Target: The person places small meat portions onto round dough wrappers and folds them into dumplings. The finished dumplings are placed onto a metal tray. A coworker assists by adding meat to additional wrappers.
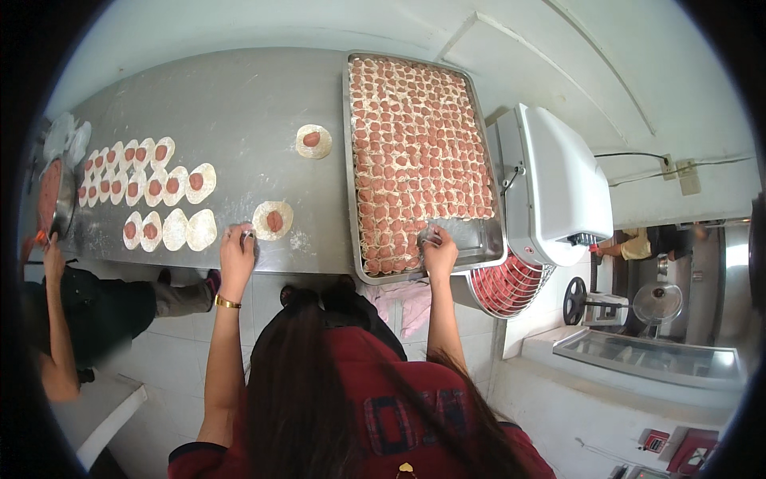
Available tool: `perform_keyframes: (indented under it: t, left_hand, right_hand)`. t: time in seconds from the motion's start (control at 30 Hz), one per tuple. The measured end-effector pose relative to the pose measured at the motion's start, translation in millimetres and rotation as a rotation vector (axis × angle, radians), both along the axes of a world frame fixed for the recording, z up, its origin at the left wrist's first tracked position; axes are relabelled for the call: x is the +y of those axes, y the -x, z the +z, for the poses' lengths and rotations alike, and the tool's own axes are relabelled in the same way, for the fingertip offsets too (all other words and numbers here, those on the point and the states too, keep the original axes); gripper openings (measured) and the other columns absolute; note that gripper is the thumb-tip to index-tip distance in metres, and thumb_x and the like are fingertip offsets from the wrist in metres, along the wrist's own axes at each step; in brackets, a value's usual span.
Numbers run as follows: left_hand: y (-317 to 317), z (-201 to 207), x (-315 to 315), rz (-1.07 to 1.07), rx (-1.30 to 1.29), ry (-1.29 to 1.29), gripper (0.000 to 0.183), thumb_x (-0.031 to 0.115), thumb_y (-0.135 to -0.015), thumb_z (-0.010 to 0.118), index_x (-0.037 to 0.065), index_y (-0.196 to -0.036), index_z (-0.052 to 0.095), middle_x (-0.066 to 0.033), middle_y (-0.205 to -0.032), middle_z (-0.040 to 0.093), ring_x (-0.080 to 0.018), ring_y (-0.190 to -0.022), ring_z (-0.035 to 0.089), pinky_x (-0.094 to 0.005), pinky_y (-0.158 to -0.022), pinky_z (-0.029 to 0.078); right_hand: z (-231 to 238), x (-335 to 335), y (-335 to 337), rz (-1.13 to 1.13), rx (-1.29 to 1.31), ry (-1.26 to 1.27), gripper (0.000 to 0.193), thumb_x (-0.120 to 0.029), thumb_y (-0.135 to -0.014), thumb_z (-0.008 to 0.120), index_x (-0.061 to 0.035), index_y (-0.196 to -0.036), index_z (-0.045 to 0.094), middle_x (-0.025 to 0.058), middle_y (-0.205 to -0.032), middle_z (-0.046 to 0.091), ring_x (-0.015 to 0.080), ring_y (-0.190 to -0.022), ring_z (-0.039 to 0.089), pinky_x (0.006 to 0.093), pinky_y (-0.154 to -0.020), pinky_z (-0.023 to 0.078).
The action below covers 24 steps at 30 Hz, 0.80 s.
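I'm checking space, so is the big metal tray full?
Nearly: filled dough pieces cover most of the tray, but its near right corner shows bare metal.

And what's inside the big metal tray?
Rows of little pink-topped dough pieces. Bare metal shows in the near right part of the tray, beside the right hand. The bottom under the rows is covered.

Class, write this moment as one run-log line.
left hand: beside filling-topped wrapper | right hand: over tray, beside dumplings | holding: unclear | co-worker's hand: near bowl

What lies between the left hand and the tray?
Head view: a filling-topped dough wrapper beside the left hand, another farther away, and flour-dusted steel tabletop.
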<state>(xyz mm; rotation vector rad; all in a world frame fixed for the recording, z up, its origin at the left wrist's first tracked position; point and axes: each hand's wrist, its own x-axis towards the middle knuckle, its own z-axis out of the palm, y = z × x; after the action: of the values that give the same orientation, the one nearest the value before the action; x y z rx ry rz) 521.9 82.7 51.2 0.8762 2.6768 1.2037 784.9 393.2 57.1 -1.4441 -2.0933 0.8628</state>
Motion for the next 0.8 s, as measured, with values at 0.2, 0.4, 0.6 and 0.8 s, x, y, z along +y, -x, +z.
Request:
perform_keyframes:
  t: [0.2,0.4,0.6,0.8]
  left_hand:
    - [-0.8,-2.5,-2.0,0.011,-0.038,0.011,0.021,0.002,-0.079,0.053,0.001,-0.100,0.059,-0.0163,-0.091,0.055,-0.0316,-0.079,0.052,-0.0401,-0.073,0.042]
    - [-0.9,-4.4,-1.9,-0.003,-0.009,-0.001,0.023,0.000,-0.078,0.052,0.002,-0.100,0.058,-0.0159,-0.090,0.054,-0.0300,-0.076,0.052,-0.0392,-0.070,0.042]
    - [-0.4,-5.7,-1.2,-0.012,0.003,-0.011,0.023,0.000,-0.078,0.053,0.002,-0.101,0.057,-0.0159,-0.089,0.055,-0.0307,-0.074,0.053,-0.0396,-0.069,0.043]
    - [-0.7,-8.0,-0.7,-0.004,0.008,-0.003,0.023,0.000,-0.079,0.053,0.003,-0.101,0.056,-0.0162,-0.090,0.055,-0.0319,-0.076,0.053,-0.0402,-0.071,0.043]
  right_hand:
    - [-5.4,5.9,2.2,0.058,0.124,0.012,0.042,0.001,-0.067,0.062,-0.0033,-0.109,0.063,0.0155,-0.090,0.067,0.0240,-0.079,0.067,0.0331,-0.070,0.053]
    - [-6.7,7.9,-0.8,0.111,-0.005,-0.020,0.046,0.001,-0.063,0.068,-0.0025,-0.109,0.062,0.0138,-0.087,0.067,0.0224,-0.079,0.066,0.0322,-0.071,0.053]
    - [-12.4,11.3,1.4,0.126,-0.060,-0.149,0.040,-0.001,-0.063,0.069,-0.0024,-0.103,0.060,0.0125,-0.085,0.067,0.0260,-0.073,0.066,0.0334,-0.068,0.052]
    - [-9.1,13.7,1.9,0.169,0.031,-0.097,0.043,0.001,-0.064,0.067,-0.0012,-0.107,0.060,0.0150,-0.085,0.065,0.0244,-0.069,0.065,0.0326,-0.066,0.053]
